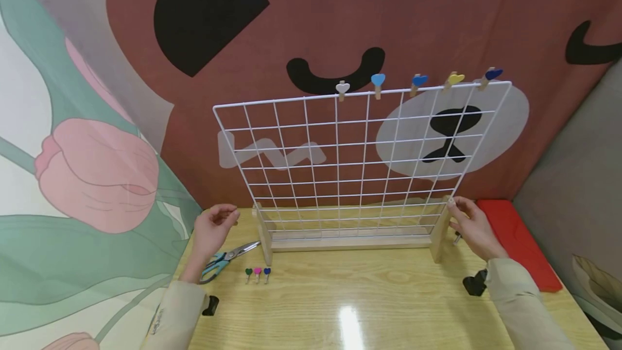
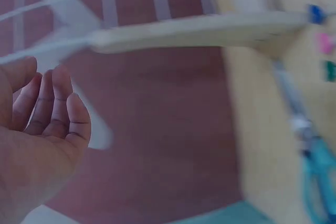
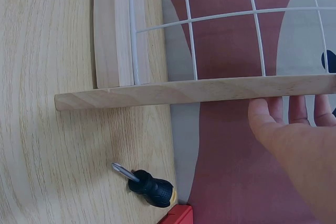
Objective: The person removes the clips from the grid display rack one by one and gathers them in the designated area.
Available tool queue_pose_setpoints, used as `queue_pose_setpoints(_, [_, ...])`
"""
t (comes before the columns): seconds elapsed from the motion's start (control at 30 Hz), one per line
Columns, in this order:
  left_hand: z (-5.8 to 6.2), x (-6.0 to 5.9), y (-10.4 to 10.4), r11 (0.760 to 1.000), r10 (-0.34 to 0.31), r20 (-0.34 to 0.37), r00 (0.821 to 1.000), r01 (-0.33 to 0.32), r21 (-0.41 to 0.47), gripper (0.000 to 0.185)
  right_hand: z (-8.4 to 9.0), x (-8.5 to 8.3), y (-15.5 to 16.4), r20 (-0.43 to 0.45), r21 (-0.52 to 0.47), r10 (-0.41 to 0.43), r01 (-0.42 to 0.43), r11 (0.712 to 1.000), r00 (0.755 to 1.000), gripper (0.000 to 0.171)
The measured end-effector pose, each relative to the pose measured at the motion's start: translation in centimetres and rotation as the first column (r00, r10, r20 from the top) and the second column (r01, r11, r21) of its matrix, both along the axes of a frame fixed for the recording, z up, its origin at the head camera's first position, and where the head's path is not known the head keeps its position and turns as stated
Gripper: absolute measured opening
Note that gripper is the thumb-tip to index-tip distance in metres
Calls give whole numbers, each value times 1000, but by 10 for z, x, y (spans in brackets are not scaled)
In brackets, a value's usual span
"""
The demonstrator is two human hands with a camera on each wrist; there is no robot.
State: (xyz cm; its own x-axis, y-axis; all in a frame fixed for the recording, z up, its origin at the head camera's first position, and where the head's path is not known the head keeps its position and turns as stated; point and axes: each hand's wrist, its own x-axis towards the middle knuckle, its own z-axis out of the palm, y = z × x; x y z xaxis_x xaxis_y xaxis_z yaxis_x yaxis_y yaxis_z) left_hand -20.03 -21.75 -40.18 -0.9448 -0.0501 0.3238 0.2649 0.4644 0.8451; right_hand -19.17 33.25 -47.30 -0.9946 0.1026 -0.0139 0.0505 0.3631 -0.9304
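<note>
Grid rack (image 1: 359, 161) upright mid-table, 5 heart pegs (image 1: 418, 81) clipped on top | 3 pegs (image 1: 257, 273) left lying by scissors (image 1: 228, 260) | left hand (image 1: 212, 229) relaxed, empty | right hand (image 1: 472, 226) fingers resting on right foot (image 1: 439, 234)

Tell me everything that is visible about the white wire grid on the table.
The white wire grid is a rectangular panel of thin crossing wires that form square cells. It stands nearly upright, leaning slightly back, in a light wooden base with a foot at each end, on the wooden table. Five heart-shaped wooden clips sit on its top edge, towards the right. The right hand touches its lower right corner by the right foot. The left hand is near the left end, apart from it.
</note>
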Motion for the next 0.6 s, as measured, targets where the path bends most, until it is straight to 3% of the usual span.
queue_pose_setpoints(0.13, [36, 1, 10, 998, -46, -122, 991, 40, -56, 12, 1, -1, -1, 7, -7, 3, -3, 1000, 1000, 63])
queue_pose_setpoints(0.3, [78, 6, 23, 988, -131, -213, 968, 111, -106, 11, 1, 0, -2, 6, 0, 7, -7, 1000, 1000, 63])
queue_pose_setpoints(0.6, [122, -12, 36, 970, -218, -275, 936, 176, -170, 14, 3, 1, 1, 14, 20, 31, -31, 999, 999, 72])
